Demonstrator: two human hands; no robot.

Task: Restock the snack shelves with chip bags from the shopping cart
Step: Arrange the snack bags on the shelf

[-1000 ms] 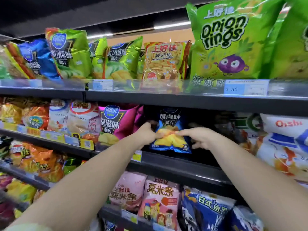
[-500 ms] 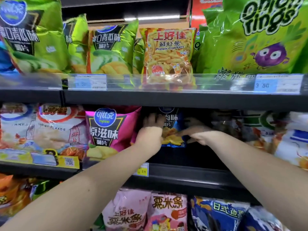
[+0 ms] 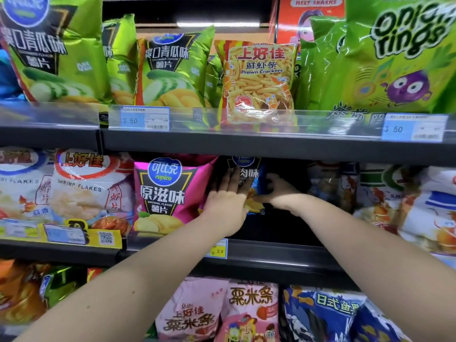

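Note:
A dark blue chip bag [image 3: 248, 172] stands upright deep in a dark gap of the middle shelf [image 3: 271, 256], just right of a pink Copico chip bag [image 3: 167, 191]. My left hand [image 3: 228, 202] lies flat on the blue bag's front left side, fingers straight and pointing up. My right hand [image 3: 277, 191] reaches in from the right, its fingers curled round the bag's right edge. The hands hide the lower half of the blue bag. No shopping cart is in view.
Green cucumber chip bags [image 3: 172, 70], a prawn cracker bag [image 3: 259, 80] and onion ring bags [image 3: 394, 60] fill the top shelf. Shrimp flake bags [image 3: 91, 183] sit left of the pink bag, more snack bags [image 3: 385, 193] to the right. Pink and blue bags [image 3: 249, 312] line the shelf below.
Both hands have pushed the blue bag further back into the shelf gap. My left hand went from gripping the bag's edge to lying flat on its front. The view moved closer.

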